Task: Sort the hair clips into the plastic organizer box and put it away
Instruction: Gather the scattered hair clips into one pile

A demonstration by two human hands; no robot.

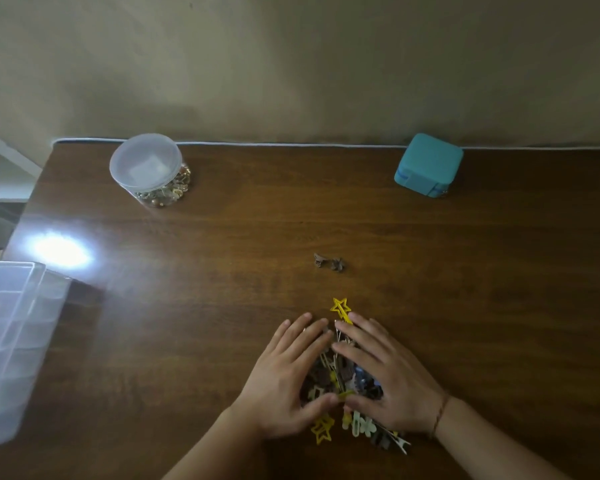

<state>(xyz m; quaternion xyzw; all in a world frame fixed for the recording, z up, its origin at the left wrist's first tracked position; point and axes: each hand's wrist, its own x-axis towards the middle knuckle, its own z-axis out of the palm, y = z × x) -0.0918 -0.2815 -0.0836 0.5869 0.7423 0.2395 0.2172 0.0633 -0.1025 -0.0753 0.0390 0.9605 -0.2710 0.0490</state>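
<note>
- Both hands, left hand (284, 377) and right hand (392, 379), are laid flat with fingers spread around the hair clips (343, 379), seemingly to corral the pile at 6 o'clock
- Two brown clips (329, 263) are left apart at 12 o'clock
- Sorting seems not yet begun; the organizer box (13, 344) is parked open at 9 o'clock

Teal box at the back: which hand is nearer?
Right. The right hand lies below the teal box, slightly to its left; the left hand lies farther left.
</note>
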